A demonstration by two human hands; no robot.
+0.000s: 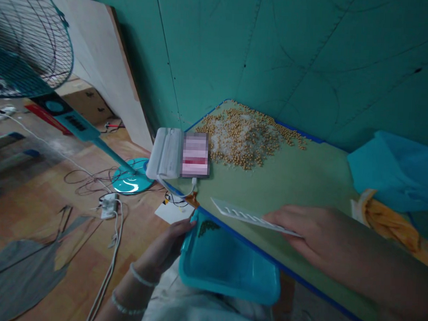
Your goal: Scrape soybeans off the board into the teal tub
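My left hand (167, 246) grips the left rim of a turquoise plastic tray (230, 270), held just below the table's blue front edge. A few dark seeds (208, 226) lie in the tray's far corner. My right hand (303, 228) rests on the green table (305, 183), fingers closed on a thin white slotted card (243, 215) that points left, tilted above the table top. A heap of tan beans mixed with white grains (245, 136) lies at the table's far corner, well beyond the card.
A white case with a blurred label (179, 154) sits at the table's left edge, cable hanging from it. A turquoise bag (398, 168) and yellow cloth (392, 225) lie at the right. On the floor stand a fan (27, 43), its base (131, 178), wires and a power strip (109, 205).
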